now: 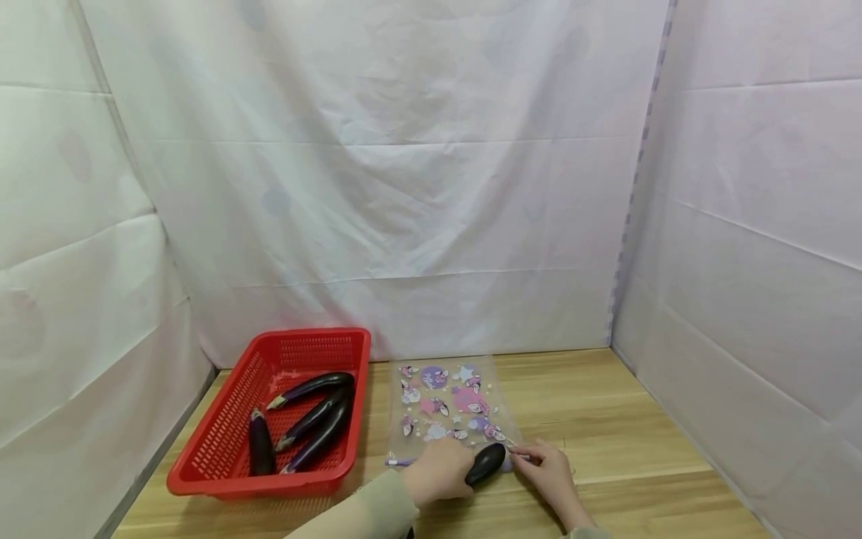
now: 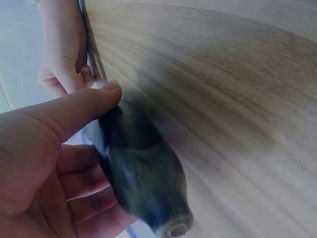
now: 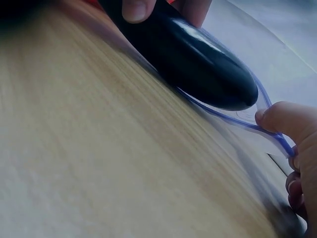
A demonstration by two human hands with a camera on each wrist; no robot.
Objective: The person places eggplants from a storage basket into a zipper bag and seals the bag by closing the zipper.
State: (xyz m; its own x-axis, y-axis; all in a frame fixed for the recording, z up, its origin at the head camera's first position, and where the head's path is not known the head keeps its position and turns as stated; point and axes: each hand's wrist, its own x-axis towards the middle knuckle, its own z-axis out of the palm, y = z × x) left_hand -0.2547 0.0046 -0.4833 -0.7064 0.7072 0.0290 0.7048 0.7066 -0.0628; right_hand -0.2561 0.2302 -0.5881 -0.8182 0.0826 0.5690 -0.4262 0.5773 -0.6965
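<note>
My left hand (image 1: 441, 470) grips a dark purple eggplant (image 1: 486, 464) near its stem end, thumb on one side and fingers curled along the other. In the right wrist view the eggplant's rounded tip (image 3: 233, 89) lies at the parted mouth of a clear printed zip bag (image 1: 444, 408). My right hand (image 1: 547, 475) pinches the bag's right corner by the purple zip edge (image 3: 237, 122). The bag lies flat on the table, its mouth toward me. In the left wrist view the green stem end (image 2: 173, 225) points away from the bag.
At the left stands a red plastic basket (image 1: 364, 389) holding several eggplants (image 1: 316, 427). The wooden table (image 1: 606, 427) is bordered by white cloth walls (image 1: 404, 187) at the back and both sides.
</note>
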